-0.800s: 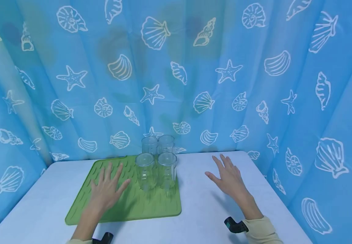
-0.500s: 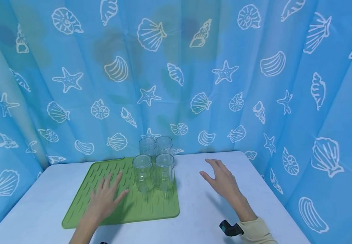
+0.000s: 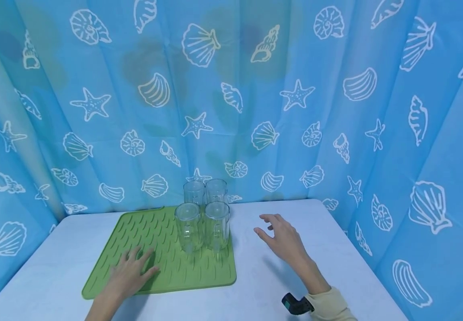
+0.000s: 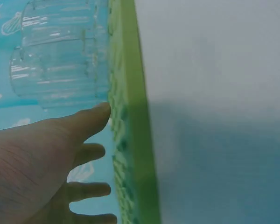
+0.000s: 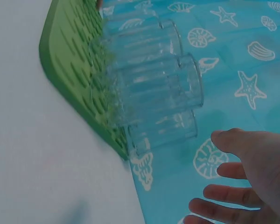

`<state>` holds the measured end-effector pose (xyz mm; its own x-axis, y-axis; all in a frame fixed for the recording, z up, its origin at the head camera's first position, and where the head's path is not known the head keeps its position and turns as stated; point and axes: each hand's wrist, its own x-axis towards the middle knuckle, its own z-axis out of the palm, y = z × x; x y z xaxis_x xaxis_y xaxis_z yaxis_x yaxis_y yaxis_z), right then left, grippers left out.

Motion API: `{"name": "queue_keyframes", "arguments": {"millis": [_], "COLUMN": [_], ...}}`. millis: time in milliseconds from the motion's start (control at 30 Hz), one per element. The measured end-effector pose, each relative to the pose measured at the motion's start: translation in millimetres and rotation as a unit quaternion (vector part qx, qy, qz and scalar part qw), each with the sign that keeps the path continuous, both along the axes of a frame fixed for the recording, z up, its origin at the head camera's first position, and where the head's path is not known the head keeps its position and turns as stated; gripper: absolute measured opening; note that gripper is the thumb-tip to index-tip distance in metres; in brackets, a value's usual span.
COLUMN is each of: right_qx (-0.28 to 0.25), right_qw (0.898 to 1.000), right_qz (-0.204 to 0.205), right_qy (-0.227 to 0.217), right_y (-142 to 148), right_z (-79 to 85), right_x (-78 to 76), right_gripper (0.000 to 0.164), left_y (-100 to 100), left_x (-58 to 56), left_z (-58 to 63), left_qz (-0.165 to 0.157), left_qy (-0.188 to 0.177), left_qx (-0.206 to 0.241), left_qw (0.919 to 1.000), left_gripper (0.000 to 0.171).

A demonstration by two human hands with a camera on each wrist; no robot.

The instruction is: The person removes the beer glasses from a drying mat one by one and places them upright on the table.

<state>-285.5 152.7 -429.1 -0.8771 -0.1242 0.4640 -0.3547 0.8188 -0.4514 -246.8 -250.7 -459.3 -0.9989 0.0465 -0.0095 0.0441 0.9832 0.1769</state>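
Observation:
Several clear glasses stand in a tight cluster on the right side of a green ridged mat. My left hand is low over the front left of the mat, palm down, with its fingers spread. In the left wrist view, the fingertips of the left hand come right to the mat's edge, the glasses lying beyond the thumb. To the right of the glasses, my right hand hovers above the white table with its fingers loosely bent. The right wrist view shows that hand apart from the glasses, holding nothing.
A white table extends around the mat on both sides and in front. Behind and to the sides hangs a blue curtain with white seashells and starfish, close to the table's back edge. A black wrist device sits on the right forearm.
My left hand has drawn back toward the front of the mat and lower. My right hand has shifted left, nearer the glasses, its fingers bending more. The glasses and mat stay put.

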Motion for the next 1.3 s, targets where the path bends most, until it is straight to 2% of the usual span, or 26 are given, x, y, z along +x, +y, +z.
{"name": "queue_keyframes", "arguments": {"millis": [200, 367, 600, 867, 1033, 1300], "right_qx": [-0.019, -0.036, -0.060, -0.097, -0.094, -0.115], "right_qw": [1.000, 0.999, 0.994, 0.981, 0.977, 0.969], "right_qz": [0.016, 0.036, 0.071, 0.138, 0.157, 0.190], "right_qy": [-0.007, -0.014, -0.050, -0.095, -0.106, -0.113], "right_y": [-15, -27, -41, -57, -64, -73], "right_z": [1.9, 4.8, 5.1, -0.4, -9.4, -15.8], "right_x": [-0.4, 0.4, 0.3, 3.8, 3.2, 2.7], "right_gripper": [0.043, 0.041, 0.036, 0.037, 0.040, 0.040], "left_y": [-4, -8, -10, -6, -6, -6], "left_x": [-1.5, -3.4, -4.3, -3.4, -3.3, -5.2], "left_z": [-4.3, -4.9, -2.0, -6.2, -8.1, -3.8], "left_qz": [0.004, 0.005, -0.001, 0.001, 0.004, 0.004], "left_qy": [-0.039, -0.043, -0.042, -0.048, -0.048, -0.053], "left_qx": [0.012, 0.010, 0.001, 0.000, 0.000, 0.002], "left_qw": [0.9992, 0.9990, 0.9991, 0.9988, 0.9988, 0.9986], "left_gripper": [0.072, 0.075, 0.076, 0.077, 0.077, 0.078]}}
